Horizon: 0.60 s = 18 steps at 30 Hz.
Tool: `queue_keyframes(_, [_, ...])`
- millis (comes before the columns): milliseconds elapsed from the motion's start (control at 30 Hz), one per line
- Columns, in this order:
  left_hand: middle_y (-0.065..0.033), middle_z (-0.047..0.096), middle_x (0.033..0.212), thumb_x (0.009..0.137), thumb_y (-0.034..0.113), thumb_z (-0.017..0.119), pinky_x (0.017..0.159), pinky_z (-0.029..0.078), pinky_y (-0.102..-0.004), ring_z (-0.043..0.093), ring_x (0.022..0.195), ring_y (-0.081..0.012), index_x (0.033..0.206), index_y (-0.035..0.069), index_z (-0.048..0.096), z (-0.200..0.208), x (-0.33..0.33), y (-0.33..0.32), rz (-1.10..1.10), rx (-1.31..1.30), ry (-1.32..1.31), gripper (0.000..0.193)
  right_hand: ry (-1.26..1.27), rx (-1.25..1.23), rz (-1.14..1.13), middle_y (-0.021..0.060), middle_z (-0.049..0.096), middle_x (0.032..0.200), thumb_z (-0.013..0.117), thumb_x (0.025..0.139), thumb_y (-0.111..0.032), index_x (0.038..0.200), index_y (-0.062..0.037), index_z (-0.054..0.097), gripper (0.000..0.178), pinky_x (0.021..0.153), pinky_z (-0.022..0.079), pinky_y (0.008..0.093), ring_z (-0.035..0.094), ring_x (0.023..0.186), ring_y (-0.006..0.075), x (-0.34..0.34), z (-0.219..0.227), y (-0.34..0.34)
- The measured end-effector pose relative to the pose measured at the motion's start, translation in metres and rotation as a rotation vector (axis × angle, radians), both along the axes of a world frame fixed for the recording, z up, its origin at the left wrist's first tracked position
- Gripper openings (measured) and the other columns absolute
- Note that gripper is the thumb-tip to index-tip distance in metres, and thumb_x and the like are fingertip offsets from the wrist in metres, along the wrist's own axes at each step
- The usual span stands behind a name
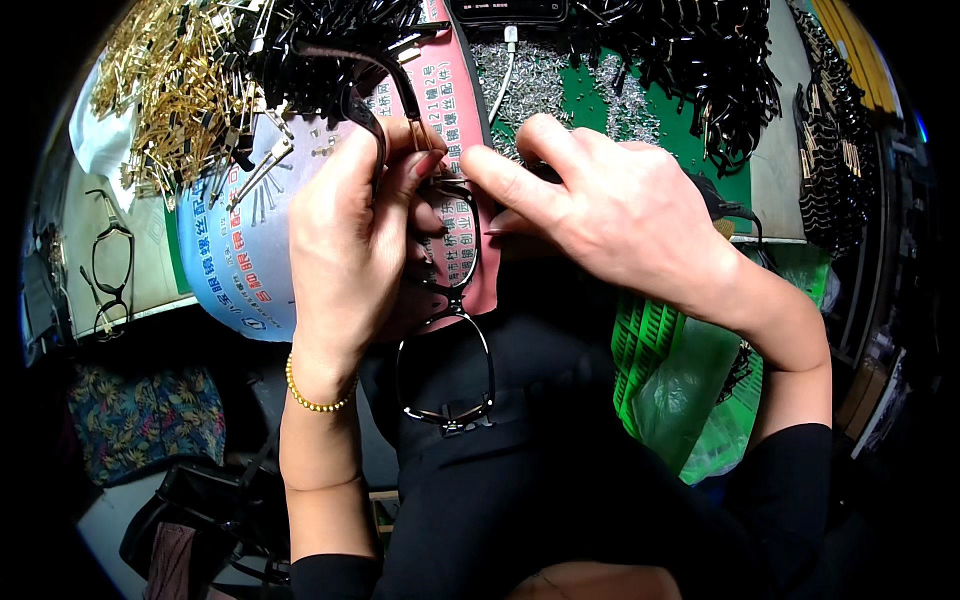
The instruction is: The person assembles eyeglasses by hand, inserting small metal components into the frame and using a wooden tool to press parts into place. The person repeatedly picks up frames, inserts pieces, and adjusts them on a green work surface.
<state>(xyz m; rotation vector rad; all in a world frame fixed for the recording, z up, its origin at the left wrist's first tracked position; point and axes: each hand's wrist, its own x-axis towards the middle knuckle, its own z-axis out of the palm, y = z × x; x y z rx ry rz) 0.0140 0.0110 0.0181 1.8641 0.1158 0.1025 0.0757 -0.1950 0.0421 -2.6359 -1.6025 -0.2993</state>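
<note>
My left hand (345, 235) is closed on a black eyeglass frame (456, 298), which hangs down over the edge of the work surface with its lower rim near my lap. Between thumb and fingers it also pinches a dark temple arm (400, 82) with a gold-coloured metal end, held by the frame's upper corner. My right hand (625, 195) is bent in from the other side, index fingertip close to that corner. Its fingers are curled together around something dark, mostly hidden beneath them. A gold bead bracelet (318, 405) circles my left wrist.
Gold-coloured metal parts (165, 100) are heaped at the far left. Black temple arms (690, 70) lie at the far right, beside small silver screws (535, 85) on a green mat (735, 190). Another glasses frame (113, 265) rests left. A green plastic bag (690, 390) hangs right.
</note>
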Motion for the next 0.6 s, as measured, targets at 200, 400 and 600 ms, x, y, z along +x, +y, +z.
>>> queue_keyframes(200, [-0.0059,0.071,0.09,0.097,-0.003,0.06,0.052,0.048,-0.021,0.064,0.061,-0.0067,0.108,0.0,0.065,-0.004,0.001,-0.001,0.003,-0.023,-0.004,0.013,0.085,0.011,-0.051,0.0058,0.054,0.092,0.067,0.089,-0.033,0.129,-0.0173,0.059,0.044,0.05,0.05,0.0282,0.062,0.066,0.0175,0.002,0.004,0.003])
queue_keyframes(400, [-0.005,0.072,0.091,0.103,0.005,0.056,0.059,0.055,-0.0207,0.07,0.071,-0.0081,0.111,0.001,0.066,-0.007,0.045,-0.002,0.287,-0.026,-0.219,0.014,0.239,-0.086,-0.288,0.0073,0.05,0.087,0.07,0.091,-0.029,0.143,-0.0223,0.053,0.055,0.054,0.051,0.0351,0.061,0.067,0.0224,-0.013,0.034,-0.021])
queue_keyframes(600, [-0.0084,0.074,0.104,0.107,0.015,0.053,0.062,0.057,-0.0217,0.07,0.075,-0.0085,0.13,0.003,0.062,-0.009,0.06,-0.002,0.305,-0.074,-0.427,0.028,0.342,-0.194,-0.328,0.0102,0.053,0.093,0.064,0.095,-0.034,0.142,-0.0228,0.053,0.05,0.054,0.053,0.0338,0.065,0.07,0.0233,-0.033,0.037,-0.048])
